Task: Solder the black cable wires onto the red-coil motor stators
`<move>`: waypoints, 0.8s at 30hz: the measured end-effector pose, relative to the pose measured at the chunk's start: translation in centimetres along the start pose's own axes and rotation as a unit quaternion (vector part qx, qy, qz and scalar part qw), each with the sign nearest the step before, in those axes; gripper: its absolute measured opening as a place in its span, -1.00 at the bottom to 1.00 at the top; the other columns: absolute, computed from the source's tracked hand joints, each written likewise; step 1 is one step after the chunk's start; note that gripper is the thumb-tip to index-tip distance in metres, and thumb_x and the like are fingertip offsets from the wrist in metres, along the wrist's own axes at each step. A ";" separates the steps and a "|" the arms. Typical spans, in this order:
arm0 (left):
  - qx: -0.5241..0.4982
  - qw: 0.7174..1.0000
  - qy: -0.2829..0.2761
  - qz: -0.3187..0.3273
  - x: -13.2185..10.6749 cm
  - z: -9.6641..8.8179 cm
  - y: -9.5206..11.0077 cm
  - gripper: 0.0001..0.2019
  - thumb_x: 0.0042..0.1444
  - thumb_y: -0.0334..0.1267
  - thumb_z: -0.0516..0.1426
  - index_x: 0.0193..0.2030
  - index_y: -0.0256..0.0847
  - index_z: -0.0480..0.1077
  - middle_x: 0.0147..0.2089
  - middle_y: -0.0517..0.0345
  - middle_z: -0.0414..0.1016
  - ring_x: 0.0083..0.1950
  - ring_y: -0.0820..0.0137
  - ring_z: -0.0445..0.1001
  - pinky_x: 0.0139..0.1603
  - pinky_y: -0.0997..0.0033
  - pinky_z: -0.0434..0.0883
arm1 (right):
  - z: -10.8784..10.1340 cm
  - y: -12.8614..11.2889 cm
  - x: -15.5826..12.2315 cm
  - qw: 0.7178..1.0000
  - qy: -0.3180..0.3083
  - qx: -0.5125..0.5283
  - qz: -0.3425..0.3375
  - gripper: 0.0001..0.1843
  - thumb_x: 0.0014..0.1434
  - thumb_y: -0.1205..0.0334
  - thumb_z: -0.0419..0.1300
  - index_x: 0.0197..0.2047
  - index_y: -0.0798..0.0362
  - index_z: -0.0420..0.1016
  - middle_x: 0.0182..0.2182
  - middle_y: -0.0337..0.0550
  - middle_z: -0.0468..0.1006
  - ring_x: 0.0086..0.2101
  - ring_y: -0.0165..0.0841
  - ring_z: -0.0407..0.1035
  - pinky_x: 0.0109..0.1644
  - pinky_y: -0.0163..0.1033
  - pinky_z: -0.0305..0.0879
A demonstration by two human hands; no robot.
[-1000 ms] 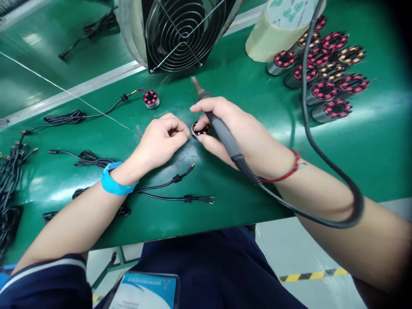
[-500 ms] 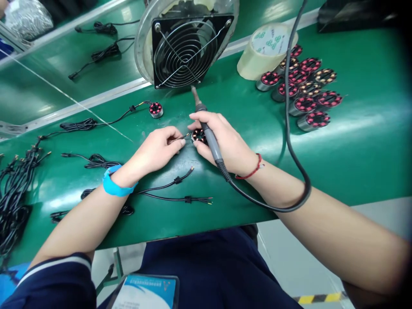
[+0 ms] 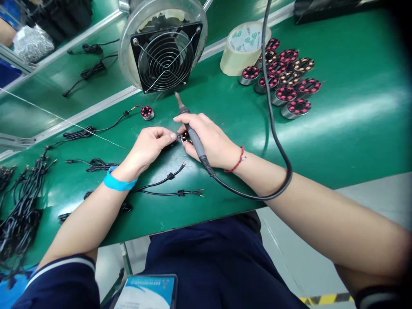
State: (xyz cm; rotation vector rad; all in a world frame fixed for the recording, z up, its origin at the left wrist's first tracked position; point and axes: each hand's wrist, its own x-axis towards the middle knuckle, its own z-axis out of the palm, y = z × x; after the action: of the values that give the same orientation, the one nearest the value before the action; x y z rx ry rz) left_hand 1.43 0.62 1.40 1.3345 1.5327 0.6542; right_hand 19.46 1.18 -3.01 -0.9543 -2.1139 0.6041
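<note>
My right hand [image 3: 210,139] is closed around a grey soldering iron [image 3: 195,139], its bare tip pointing away toward the fan. Between the thumb and fingers of that same hand sits a small motor stator [image 3: 186,137] with copper windings, partly covered by the iron and fingers. My left hand [image 3: 152,143] pinches a thin, wire-like piece at the stator's left edge; the fingers mostly hide it. Beyond my hands, another stator [image 3: 147,112] with red windings lies joined to a black cable [image 3: 111,128]. Two black cable ends [image 3: 170,176] with stripped wires lie nearer my body.
A round fan with a wire guard [image 3: 166,71] stands behind the iron's tip. To the right are a tape roll [image 3: 233,56] and several stators [image 3: 294,109]. Bundled black cables [image 3: 27,206] lie at far left. The iron's cord [image 3: 273,124] loops over my right forearm.
The view has shifted, so most things on the bench appear further left. My left fingers have come closer to the stator. My right hand keeps its hold on the iron and stator.
</note>
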 end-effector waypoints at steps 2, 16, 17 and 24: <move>0.002 1.000 0.007 -0.002 0.0 0.1 0.0 -0.77 -0.06 -0.15 0.26 -0.43 -0.32 0.45 -0.49 0.25 0.37 -0.46 0.57 0.18 -0.40 0.49 0.11 | 0.0 0.0 0.1 1.000 -0.001 0.004 -0.006 -0.41 0.03 0.41 0.09 0.17 0.04 0.22 -0.14 -0.12 0.58 -0.12 -0.20 0.35 0.03 -0.06 0.30; -0.071 0.996 -0.035 -0.045 0.1 -0.2 0.7 -0.85 -0.14 -0.24 0.20 -0.47 -0.27 0.37 -0.60 0.38 0.19 -0.58 0.63 -0.02 -0.52 0.48 -0.06 | 0.6 -0.2 0.4 0.998 0.060 0.016 0.016 -0.57 0.13 0.39 0.09 0.10 0.07 0.29 -0.29 -0.17 0.58 -0.19 -0.21 0.39 0.00 -0.07 0.29; -0.074 0.996 -0.034 -0.048 0.1 -0.2 0.7 -0.86 -0.14 -0.24 0.20 -0.47 -0.27 0.38 -0.60 0.38 0.20 -0.58 0.63 -0.02 -0.51 0.48 -0.04 | 0.6 -0.3 0.4 0.998 0.057 0.021 0.018 -0.58 0.15 0.38 0.08 0.10 0.06 0.29 -0.29 -0.17 0.57 -0.18 -0.21 0.39 -0.01 -0.08 0.30; -0.086 0.994 -0.037 -0.057 0.2 -0.2 0.7 -0.89 -0.14 -0.30 0.24 -0.46 -0.27 0.42 -0.57 0.39 0.30 -0.57 0.64 0.04 -0.48 0.50 0.04 | 0.2 -0.7 0.3 0.998 0.040 0.046 0.017 -0.61 0.16 0.40 0.05 0.07 0.05 0.29 -0.30 -0.18 0.54 -0.18 -0.23 0.39 -0.02 -0.09 0.33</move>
State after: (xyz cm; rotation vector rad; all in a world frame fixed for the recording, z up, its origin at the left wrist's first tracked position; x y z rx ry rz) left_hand 1.52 1.01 2.06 1.1224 1.4472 0.6429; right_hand 18.85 0.96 -2.52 -0.9502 -1.9849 0.6631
